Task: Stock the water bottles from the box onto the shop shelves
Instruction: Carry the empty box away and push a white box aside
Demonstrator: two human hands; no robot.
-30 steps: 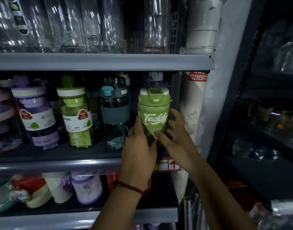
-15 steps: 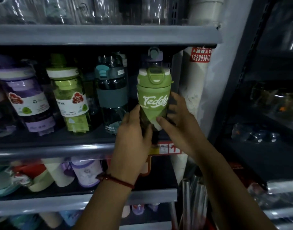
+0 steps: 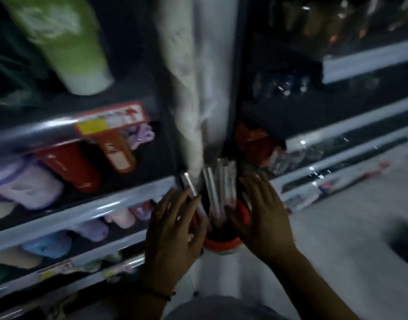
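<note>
Both hands are down low and empty: the left hand [image 3: 175, 229] and the right hand [image 3: 260, 215] hang fingers spread, each grip wide open, nothing held. The green Teddy water bottle [image 3: 66, 47] stands on the shelf [image 3: 36, 132] well above and to the left of them, blurred in this frame. Between the hands sits a red-rimmed tub [image 3: 221, 244] of metal tubes [image 3: 218, 190]. That bottle looks light, stiff plastic with a smooth, likely slippery wall; wrapping the mid-body seems the surest hold.
</note>
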